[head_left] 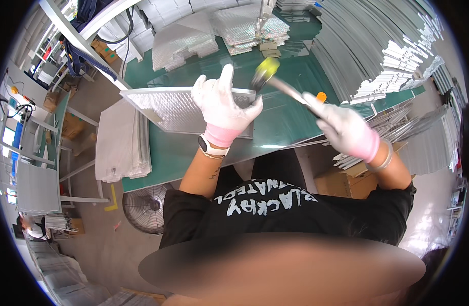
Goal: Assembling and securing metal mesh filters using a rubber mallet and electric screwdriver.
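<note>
Two white-gloved hands, one framed mesh panel (165, 109), one yellow-headed mallet (289, 90).
From my remote view, the right hand (347, 128) has its fingers closed around the mallet's handle; the left hand's (221, 106) fingers spread at the panel's upper edge, and I cannot tell whether they grip. The panel stands tilted at the green worktop's (290, 125) near side. Mesh sheets (250, 25) lie beyond, pale sheets (119, 140) hang left, and grey strips (359, 51) crowd the right.

gloved hands (224, 102) (344, 127): 2 | hammer (287, 90): 1 | framed panel (173, 113): 1 | fan (147, 206): 1
</note>
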`<action>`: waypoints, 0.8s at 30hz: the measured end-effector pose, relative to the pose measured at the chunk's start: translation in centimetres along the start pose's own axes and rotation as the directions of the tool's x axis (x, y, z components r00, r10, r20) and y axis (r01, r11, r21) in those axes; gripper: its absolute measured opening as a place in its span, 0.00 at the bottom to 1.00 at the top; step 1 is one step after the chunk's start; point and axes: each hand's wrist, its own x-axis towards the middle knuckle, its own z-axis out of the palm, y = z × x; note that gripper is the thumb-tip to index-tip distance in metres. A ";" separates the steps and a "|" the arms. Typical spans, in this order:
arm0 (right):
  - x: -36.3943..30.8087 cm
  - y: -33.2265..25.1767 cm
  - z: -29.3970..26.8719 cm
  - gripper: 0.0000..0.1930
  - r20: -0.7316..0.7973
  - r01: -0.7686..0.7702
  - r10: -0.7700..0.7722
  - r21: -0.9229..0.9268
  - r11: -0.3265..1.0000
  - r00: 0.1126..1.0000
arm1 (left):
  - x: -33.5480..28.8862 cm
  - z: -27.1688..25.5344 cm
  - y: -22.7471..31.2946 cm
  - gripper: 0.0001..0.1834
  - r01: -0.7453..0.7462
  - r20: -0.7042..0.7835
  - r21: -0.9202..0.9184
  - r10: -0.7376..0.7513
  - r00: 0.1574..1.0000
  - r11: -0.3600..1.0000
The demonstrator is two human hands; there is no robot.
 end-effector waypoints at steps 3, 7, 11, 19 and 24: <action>-0.6 2.5 1.1 0.30 0.116 -0.163 0.165 -0.027 0.986 0.979 | -0.5 0.2 -0.5 0.43 -0.057 -0.083 -0.030 0.054 0.995 0.998; -1.9 4.7 5.0 0.30 -0.014 -0.209 0.210 0.004 0.978 0.978 | -0.4 0.0 -0.1 0.39 -0.085 -0.082 -0.032 0.082 0.993 0.996; -2.1 6.7 9.4 0.32 -0.048 -0.286 0.289 0.066 0.956 0.956 | -0.8 -1.7 -1.4 0.23 -0.258 -0.142 -0.142 0.239 0.961 0.956; -1.3 7.9 13.3 0.43 -0.288 -0.221 0.298 0.272 0.937 0.910 | -0.4 -7.2 -4.3 0.38 -0.361 -0.356 -0.932 -0.182 0.917 0.004; -1.4 8.6 15.4 0.30 -0.007 -0.255 0.412 0.774 0.580 0.911 | 0.6 -7.9 -3.7 0.46 -0.170 -0.178 -0.822 -0.038 0.983 -0.543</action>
